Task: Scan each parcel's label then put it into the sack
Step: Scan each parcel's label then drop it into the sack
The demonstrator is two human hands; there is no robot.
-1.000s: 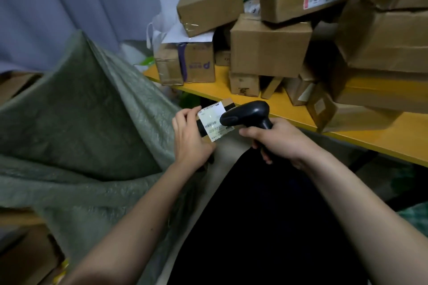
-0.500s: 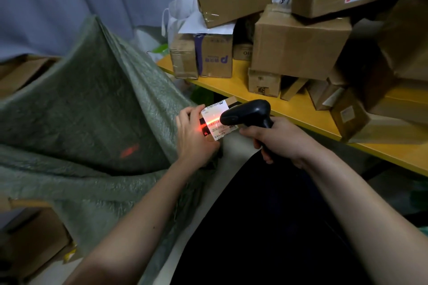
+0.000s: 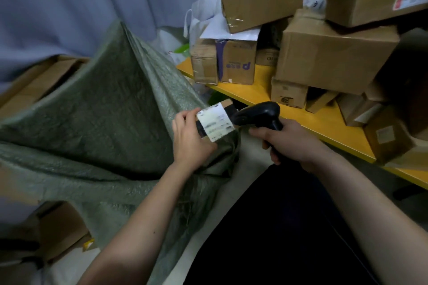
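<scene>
Our left hand [image 3: 192, 143] holds the small parcel [image 3: 214, 121] tight, right above the sack [image 3: 104, 109] rim, and our right hand [image 3: 286, 140] is wrapped around the scanner [image 3: 257, 113] beside it. We should lower the parcel into the sack's opening and let go gently. More boxes [image 3: 333, 58] wait on the yellow shelf [image 3: 310, 120] past the sack, and nothing blocks us.
</scene>
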